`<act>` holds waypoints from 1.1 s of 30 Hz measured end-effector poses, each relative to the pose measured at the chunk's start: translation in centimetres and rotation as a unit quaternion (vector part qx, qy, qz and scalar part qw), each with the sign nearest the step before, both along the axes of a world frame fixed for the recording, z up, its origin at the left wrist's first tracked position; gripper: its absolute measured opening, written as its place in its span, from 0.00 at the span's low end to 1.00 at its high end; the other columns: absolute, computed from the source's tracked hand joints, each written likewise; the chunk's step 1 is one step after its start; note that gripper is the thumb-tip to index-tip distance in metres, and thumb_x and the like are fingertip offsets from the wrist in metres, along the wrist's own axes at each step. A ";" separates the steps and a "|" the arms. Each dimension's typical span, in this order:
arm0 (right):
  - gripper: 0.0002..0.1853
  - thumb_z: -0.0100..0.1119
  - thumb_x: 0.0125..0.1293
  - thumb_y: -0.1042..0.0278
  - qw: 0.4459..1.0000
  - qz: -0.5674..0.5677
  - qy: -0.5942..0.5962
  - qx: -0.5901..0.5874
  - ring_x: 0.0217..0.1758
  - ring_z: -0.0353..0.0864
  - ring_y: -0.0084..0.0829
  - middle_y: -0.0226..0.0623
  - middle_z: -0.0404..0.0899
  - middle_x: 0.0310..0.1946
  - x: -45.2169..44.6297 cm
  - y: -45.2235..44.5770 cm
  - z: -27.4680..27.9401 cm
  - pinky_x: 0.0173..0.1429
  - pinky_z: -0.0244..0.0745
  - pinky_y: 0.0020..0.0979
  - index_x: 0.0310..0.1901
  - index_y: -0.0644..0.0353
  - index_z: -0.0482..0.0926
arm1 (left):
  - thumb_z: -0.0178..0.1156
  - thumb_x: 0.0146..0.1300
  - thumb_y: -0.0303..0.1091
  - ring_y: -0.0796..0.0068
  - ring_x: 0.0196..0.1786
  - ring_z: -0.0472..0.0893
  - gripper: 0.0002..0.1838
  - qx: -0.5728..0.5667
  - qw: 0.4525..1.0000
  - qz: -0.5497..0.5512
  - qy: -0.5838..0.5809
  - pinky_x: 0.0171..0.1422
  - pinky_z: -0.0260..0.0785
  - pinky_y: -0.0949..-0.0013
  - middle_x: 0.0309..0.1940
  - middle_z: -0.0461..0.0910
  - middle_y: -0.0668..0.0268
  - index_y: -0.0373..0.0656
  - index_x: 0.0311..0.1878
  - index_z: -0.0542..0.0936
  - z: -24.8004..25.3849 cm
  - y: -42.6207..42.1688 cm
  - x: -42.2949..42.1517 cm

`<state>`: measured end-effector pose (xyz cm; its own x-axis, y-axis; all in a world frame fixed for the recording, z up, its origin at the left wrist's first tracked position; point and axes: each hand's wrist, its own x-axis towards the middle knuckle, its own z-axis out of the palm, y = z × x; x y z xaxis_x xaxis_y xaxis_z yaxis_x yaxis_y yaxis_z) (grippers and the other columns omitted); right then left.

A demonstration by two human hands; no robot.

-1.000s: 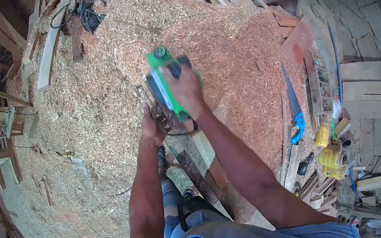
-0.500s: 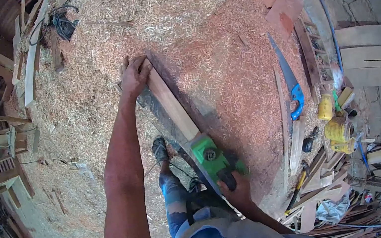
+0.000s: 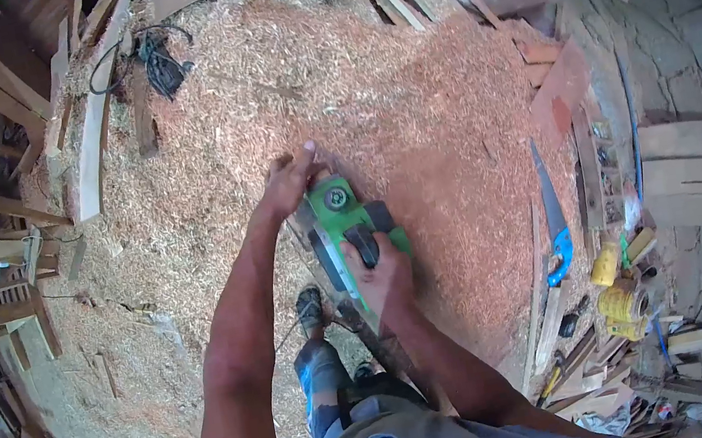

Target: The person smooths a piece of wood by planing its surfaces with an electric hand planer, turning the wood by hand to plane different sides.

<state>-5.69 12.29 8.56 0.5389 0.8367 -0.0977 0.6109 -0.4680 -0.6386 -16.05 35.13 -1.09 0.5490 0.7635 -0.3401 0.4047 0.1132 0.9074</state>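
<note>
A green and black power planer (image 3: pixel 337 212) lies over the long narrow wooden piece, near its far end, and covers most of it. My right hand (image 3: pixel 386 283) is wrapped round the planer's black rear handle. Just ahead and to the left of the tool, my left hand (image 3: pixel 293 182) rests at the far end of the wood, thumb raised and the other fingers bent and partly hidden. Beneath the planer runs a dark support beam (image 3: pixel 383 343) that slants back toward my legs.
Wood shavings (image 3: pixel 209 205) cover the ground. To the right lie a blue-handled saw (image 3: pixel 552 213), wood strips and yellow containers (image 3: pixel 622 303). A black cord bundle (image 3: pixel 162 65) and a long board (image 3: pixel 94 151) are at upper left. My sandalled foot (image 3: pixel 310 307) stands beside the beam.
Half a second ago the planer was at the near end of the wood, close to my body; my right hand has moved it forward to the far end. My left hand stays near that end.
</note>
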 end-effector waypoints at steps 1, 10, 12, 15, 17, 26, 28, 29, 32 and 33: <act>0.24 0.74 0.70 0.47 1.000 -0.002 -0.013 0.005 0.38 0.88 0.62 0.57 0.86 0.34 -0.2 2.2 0.2 0.42 0.81 0.52 0.46 0.64 0.83 | 0.34 0.82 0.72 0.47 0.85 0.61 0.47 -0.061 0.995 0.025 -0.081 0.91 0.44 0.51 0.77 0.73 0.46 0.37 0.75 0.78 0.1 0.1 -0.3; 0.29 0.70 0.70 0.39 0.999 0.026 0.024 0.036 0.46 0.88 0.63 0.59 0.88 0.39 -0.8 15.6 1.1 0.49 0.82 0.56 0.50 0.63 0.84 | 0.43 0.85 0.60 0.51 0.84 0.65 0.40 0.035 0.896 0.416 -0.151 0.88 0.53 0.55 0.80 0.67 0.43 0.31 0.82 0.66 -5.2 -13.0 -4.1; 0.28 0.70 0.71 0.40 0.997 0.042 0.043 0.050 0.46 0.88 0.63 0.58 0.88 0.41 0.0 14.8 1.2 0.50 0.82 0.55 0.51 0.63 0.85 | 0.47 0.86 0.56 0.51 0.82 0.67 0.38 0.029 0.894 0.437 -0.094 0.86 0.57 0.55 0.79 0.68 0.42 0.32 0.81 0.66 -7.0 -17.3 -3.7; 0.26 0.70 0.72 0.43 0.995 0.054 0.049 0.069 0.48 0.89 0.58 0.56 0.89 0.44 2.0 8.6 0.9 0.52 0.83 0.50 0.53 0.63 0.85 | 0.53 0.85 0.49 0.50 0.74 0.75 0.34 0.025 0.906 0.421 -0.023 0.81 0.65 0.58 0.75 0.73 0.43 0.26 0.78 0.68 -6.2 -22.6 -3.6; 0.29 0.70 0.73 0.43 0.995 0.034 0.082 0.055 0.50 0.90 0.57 0.56 0.89 0.46 3.6 -0.2 1.8 0.54 0.83 0.49 0.57 0.64 0.84 | 0.55 0.84 0.48 0.50 0.69 0.79 0.33 0.066 0.911 0.404 0.056 0.77 0.68 0.58 0.73 0.75 0.41 0.28 0.78 0.69 -4.9 -25.1 -2.4; 0.17 0.67 0.78 0.57 0.952 -0.242 0.181 -0.045 0.30 0.74 0.18 0.25 0.81 0.32 8.0 -43.7 8.3 0.35 0.71 0.29 0.56 0.63 0.85 | 0.74 0.61 0.56 0.30 0.69 0.76 0.56 0.136 0.927 0.266 0.225 0.73 0.71 0.43 0.67 0.73 0.28 0.33 0.83 0.59 1.6 -30.3 9.7; 0.19 0.65 0.79 0.53 0.936 -0.309 0.171 -0.017 0.33 0.75 0.20 0.25 0.81 0.33 8.1 -51.9 8.4 0.38 0.72 0.30 0.54 0.63 0.85 | 0.74 0.60 0.54 0.29 0.70 0.75 0.55 0.143 0.936 0.261 0.189 0.73 0.71 0.42 0.67 0.72 0.28 0.34 0.83 0.61 1.5 -31.0 9.7; 0.20 0.64 0.80 0.51 0.940 -0.312 0.136 0.015 0.34 0.76 0.21 0.25 0.81 0.33 7.9 -55.3 8.0 0.39 0.72 0.30 0.53 0.63 0.85 | 0.70 0.65 0.51 0.28 0.71 0.73 0.48 0.112 0.962 0.214 0.125 0.74 0.70 0.43 0.69 0.71 0.30 0.34 0.81 0.65 3.3 -32.1 9.0; 0.23 0.64 0.79 0.47 0.874 -0.445 0.195 0.010 0.34 0.75 0.22 0.27 0.81 0.33 6.5 -60.8 10.4 0.39 0.73 0.30 0.51 0.65 0.85 | 0.64 0.70 0.47 0.31 0.73 0.72 0.38 0.224 0.942 0.232 0.091 0.77 0.66 0.42 0.71 0.70 0.32 0.34 0.77 0.71 -2.8 -35.4 7.6; 0.22 0.65 0.79 0.50 0.870 -0.457 0.186 0.010 0.35 0.77 0.24 0.29 0.82 0.35 6.4 -62.5 10.2 0.40 0.75 0.31 0.52 0.65 0.85 | 0.58 0.75 0.44 0.31 0.75 0.69 0.33 0.232 0.934 0.250 0.108 0.80 0.61 0.41 0.74 0.69 0.32 0.34 0.77 0.72 -3.7 -36.8 7.1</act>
